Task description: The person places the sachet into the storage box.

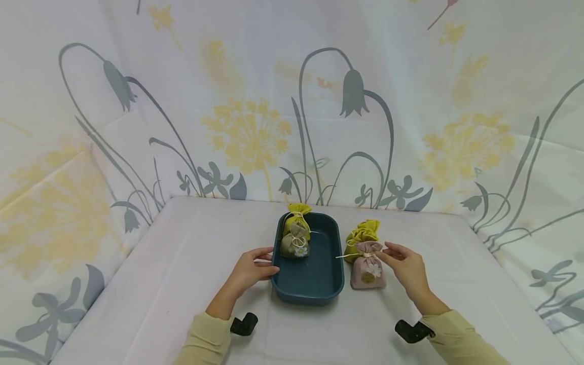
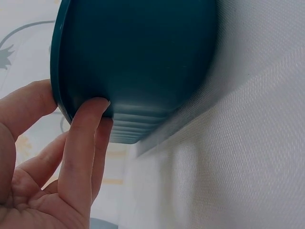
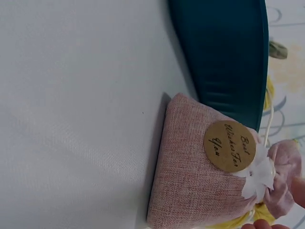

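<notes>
While pink pouch (image 1: 362, 266) overlaps yellow pouch (image 1: 364, 231) | right wrist view: fingers (image 3: 299, 192) cropped

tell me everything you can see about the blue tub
The tub is dark teal-blue, open-topped and rectangular with rounded corners. It looks like smooth plastic, with ridges along part of its outer wall. It stands upright on the pale-covered table, its long sides running away from the person. The left hand holds its left side at the rim, fingertips against the outer wall. Inside, toward the far left, sit a yellow pouch and a grey-green pouch; much of its floor is bare.
</notes>
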### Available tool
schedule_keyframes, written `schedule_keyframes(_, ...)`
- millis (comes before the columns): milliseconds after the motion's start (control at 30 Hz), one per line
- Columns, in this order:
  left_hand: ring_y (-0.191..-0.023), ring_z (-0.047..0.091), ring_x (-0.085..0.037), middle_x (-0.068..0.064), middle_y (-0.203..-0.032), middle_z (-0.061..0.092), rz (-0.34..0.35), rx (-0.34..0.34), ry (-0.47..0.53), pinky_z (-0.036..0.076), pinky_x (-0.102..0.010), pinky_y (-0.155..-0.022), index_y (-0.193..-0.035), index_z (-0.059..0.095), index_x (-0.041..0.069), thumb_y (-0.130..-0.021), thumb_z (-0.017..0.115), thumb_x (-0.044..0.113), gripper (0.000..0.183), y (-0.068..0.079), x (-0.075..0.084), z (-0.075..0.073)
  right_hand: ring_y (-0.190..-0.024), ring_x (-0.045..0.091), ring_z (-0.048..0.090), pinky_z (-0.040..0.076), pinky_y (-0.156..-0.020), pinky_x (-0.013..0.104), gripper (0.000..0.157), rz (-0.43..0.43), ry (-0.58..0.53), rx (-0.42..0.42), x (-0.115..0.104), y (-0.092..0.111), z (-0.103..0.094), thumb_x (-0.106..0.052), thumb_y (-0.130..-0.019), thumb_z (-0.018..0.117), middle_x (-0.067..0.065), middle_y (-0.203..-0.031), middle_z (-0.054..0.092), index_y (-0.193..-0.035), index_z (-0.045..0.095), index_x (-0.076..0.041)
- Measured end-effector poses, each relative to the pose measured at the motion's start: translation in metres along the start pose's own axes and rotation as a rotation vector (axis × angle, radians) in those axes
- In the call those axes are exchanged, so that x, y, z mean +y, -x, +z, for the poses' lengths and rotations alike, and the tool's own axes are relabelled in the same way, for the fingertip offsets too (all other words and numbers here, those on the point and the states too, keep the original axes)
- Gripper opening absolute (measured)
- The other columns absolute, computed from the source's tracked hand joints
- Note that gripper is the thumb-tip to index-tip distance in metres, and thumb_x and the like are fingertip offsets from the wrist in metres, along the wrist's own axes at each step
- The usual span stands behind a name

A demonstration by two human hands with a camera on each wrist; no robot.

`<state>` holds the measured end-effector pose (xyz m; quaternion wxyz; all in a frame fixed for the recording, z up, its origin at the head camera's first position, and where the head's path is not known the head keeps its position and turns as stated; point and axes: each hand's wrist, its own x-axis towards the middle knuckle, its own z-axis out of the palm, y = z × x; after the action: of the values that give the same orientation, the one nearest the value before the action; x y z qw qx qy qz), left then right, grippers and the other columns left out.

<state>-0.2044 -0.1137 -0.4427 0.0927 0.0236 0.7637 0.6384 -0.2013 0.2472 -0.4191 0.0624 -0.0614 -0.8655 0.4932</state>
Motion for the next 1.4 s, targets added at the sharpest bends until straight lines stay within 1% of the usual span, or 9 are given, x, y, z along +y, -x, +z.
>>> schedule_keyframes(100,-0.1,0.06,-0.025,-0.017,-0.115,0.054,-0.004,0.001,0.0,0.056,-0.034,-0.072,-0.132,0.05,0.0,-0.079,0.073,0.004,0.058,0.001,0.0,0.0,-0.113,0.03,0.051,0.044,-0.093,0.042,0.066,0.04,-0.033,-0.07,0.002,-0.003,0.002,-0.039,-0.085,0.067,0.019,-0.119,0.059,-0.132,0.048,0.004)
schedule_keyframes(233,-0.099,0.06,-0.025,-0.017,-0.115,0.054,-0.008,0.0,-0.001,0.056,-0.034,-0.071,-0.132,0.05,-0.001,-0.079,0.073,0.004,0.058,0.002,0.001,0.001,-0.119,0.033,0.046,0.04,-0.098,0.047,0.069,0.09,-0.062,-0.121,0.002,-0.004,0.005,-0.04,-0.085,0.066,0.02,-0.125,0.055,-0.134,0.045,0.005)
schedule_keyframes(333,-0.099,0.061,-0.025,-0.017,-0.116,0.054,-0.004,0.0,0.0,0.056,-0.035,-0.072,-0.132,0.049,-0.001,-0.08,0.073,0.005,0.057,0.003,0.002,0.002,-0.115,0.031,0.049,0.042,-0.097,0.045,0.065,0.09,-0.069,-0.11,0.002,-0.005,0.008,-0.039,-0.086,0.066,0.019,-0.121,0.057,-0.131,0.047,0.004)
schedule_keyframes(433,-0.099,0.06,-0.025,-0.017,-0.116,0.054,-0.002,0.003,-0.001,0.056,-0.035,-0.072,-0.132,0.049,-0.001,-0.08,0.073,0.005,0.057,0.003,0.003,0.001,-0.106,0.022,0.055,0.044,-0.093,0.041,0.06,0.07,-0.08,-0.11,0.001,-0.006,0.008,-0.038,-0.086,0.066,0.014,-0.113,0.062,-0.126,0.052,0.004)
schedule_keyframes(600,-0.1,0.06,-0.026,-0.017,-0.116,0.054,-0.004,0.004,-0.001,0.056,-0.035,-0.072,-0.132,0.049,-0.001,-0.08,0.073,0.004,0.057,0.002,0.002,0.0,-0.096,0.009,0.053,0.044,-0.09,0.037,0.053,0.046,-0.084,-0.159,0.001,-0.005,0.006,-0.038,-0.085,0.068,0.005,-0.106,0.065,-0.118,0.06,0.003)
schedule_keyframes(767,-0.1,0.06,-0.026,-0.017,-0.116,0.054,0.002,0.001,0.001,0.056,-0.034,-0.072,-0.132,0.049,-0.001,-0.08,0.072,0.004,0.057,0.002,0.002,0.0,-0.097,0.012,0.052,0.044,-0.088,0.038,0.044,0.019,-0.066,-0.197,0.0,0.0,0.002,-0.034,-0.085,0.068,0.004,-0.104,0.065,-0.11,0.065,0.003)
schedule_keyframes(1000,-0.1,0.06,-0.026,-0.017,-0.115,0.054,0.003,0.0,-0.005,0.056,-0.034,-0.072,-0.132,0.049,-0.001,-0.08,0.072,0.003,0.056,0.001,0.0,0.0,-0.092,0.01,0.054,0.045,-0.083,0.033,0.042,-0.011,-0.007,-0.16,-0.002,0.005,-0.002,-0.034,-0.085,0.068,0.004,-0.099,0.067,-0.108,0.067,0.002)
schedule_keyframes(1200,-0.1,0.06,-0.026,-0.017,-0.116,0.054,-0.003,0.001,-0.009,0.056,-0.035,-0.071,-0.133,0.048,-0.001,-0.08,0.072,0.003,0.058,0.001,0.002,0.0,-0.086,0.006,0.058,0.048,-0.081,0.03,0.04,-0.016,-0.041,-0.144,-0.004,0.007,-0.003,-0.032,-0.086,0.067,0.002,-0.094,0.068,-0.107,0.067,0.003)
schedule_keyframes(1400,-0.1,0.06,-0.025,-0.017,-0.116,0.054,-0.004,-0.001,-0.015,0.056,-0.034,-0.072,-0.133,0.048,-0.001,-0.08,0.072,0.004,0.058,0.002,0.002,0.0,-0.081,0.007,0.062,0.051,-0.08,0.03,0.038,-0.044,-0.087,-0.124,-0.013,0.008,-0.006,-0.028,-0.088,0.066,0.002,-0.092,0.069,-0.106,0.066,0.005)
